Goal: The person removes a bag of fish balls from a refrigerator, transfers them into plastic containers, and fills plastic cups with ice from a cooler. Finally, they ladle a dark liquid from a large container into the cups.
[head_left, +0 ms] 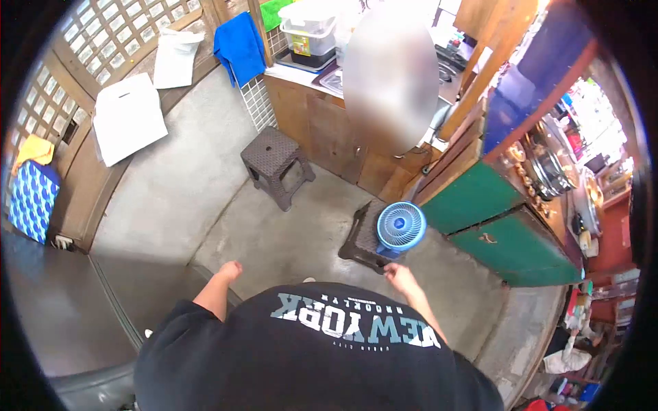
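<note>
Right hand: your right hand (400,275) reaches forward, just below the base of the small blue fan (401,225); you cannot tell whether it touches, nor how wide the fingers are.
Left hand: your left hand (230,269) hangs over the concrete floor (205,198), holding nothing; its fingers seem curled, but the grip is too small to tell.
Fan: it stands upright on a dark plastic stool (362,240), beside the green cabinet (480,205).
Nearby: a second, brown stool (273,159) stands well apart, near the wooden counter (322,130); a blue towel (239,45) hangs above it.
</note>
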Demonstrator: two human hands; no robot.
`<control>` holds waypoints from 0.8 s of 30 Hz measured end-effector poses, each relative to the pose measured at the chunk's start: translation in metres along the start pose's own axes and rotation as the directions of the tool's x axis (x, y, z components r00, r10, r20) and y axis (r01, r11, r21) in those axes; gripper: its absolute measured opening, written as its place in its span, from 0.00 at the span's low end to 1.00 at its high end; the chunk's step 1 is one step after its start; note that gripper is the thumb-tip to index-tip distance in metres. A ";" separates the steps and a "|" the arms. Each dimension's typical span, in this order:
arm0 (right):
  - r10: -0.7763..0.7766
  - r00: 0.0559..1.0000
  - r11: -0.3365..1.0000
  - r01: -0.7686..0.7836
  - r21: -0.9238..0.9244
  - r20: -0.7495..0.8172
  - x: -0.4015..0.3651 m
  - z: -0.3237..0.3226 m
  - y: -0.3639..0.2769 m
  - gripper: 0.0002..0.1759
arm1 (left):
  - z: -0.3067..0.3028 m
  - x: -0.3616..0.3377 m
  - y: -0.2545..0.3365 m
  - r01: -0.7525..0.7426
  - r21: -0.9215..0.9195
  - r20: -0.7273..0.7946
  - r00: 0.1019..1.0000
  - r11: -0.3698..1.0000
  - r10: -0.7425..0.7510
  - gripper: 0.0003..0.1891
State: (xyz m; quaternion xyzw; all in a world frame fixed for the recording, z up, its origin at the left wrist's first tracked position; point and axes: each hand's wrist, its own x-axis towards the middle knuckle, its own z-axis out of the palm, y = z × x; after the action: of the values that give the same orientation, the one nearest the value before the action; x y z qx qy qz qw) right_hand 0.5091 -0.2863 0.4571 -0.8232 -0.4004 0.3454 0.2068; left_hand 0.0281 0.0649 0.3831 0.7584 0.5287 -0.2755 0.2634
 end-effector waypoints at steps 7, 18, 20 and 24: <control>-0.194 0.964 0.964 0.222 -0.147 0.184 0.176 -0.064 -0.091 0.14 | -0.046 -0.016 -0.049 0.182 -0.407 -0.259 0.917 0.895 -0.304 0.16; -0.010 0.995 0.682 -0.064 0.729 0.097 0.400 -0.138 -0.221 0.09 | -0.066 0.101 -0.044 0.275 -0.094 0.296 0.925 0.957 -0.237 0.17; 0.123 0.991 0.474 -0.098 0.875 0.044 0.437 -0.140 -0.215 0.13 | -0.125 0.188 -0.023 0.149 -0.050 0.267 0.955 0.988 -0.130 0.18; 0.426 0.895 0.321 -0.012 0.947 -0.133 0.467 -0.163 -0.206 0.22 | -0.269 0.353 0.061 -0.091 -0.252 -0.078 0.994 0.963 0.074 0.20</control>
State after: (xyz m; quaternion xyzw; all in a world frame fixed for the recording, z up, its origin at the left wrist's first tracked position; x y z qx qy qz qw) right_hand 0.7281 0.2005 0.5058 -0.6533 0.0301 0.3781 0.6552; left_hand 0.2250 0.4640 0.3349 0.7484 0.5364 -0.1682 0.3520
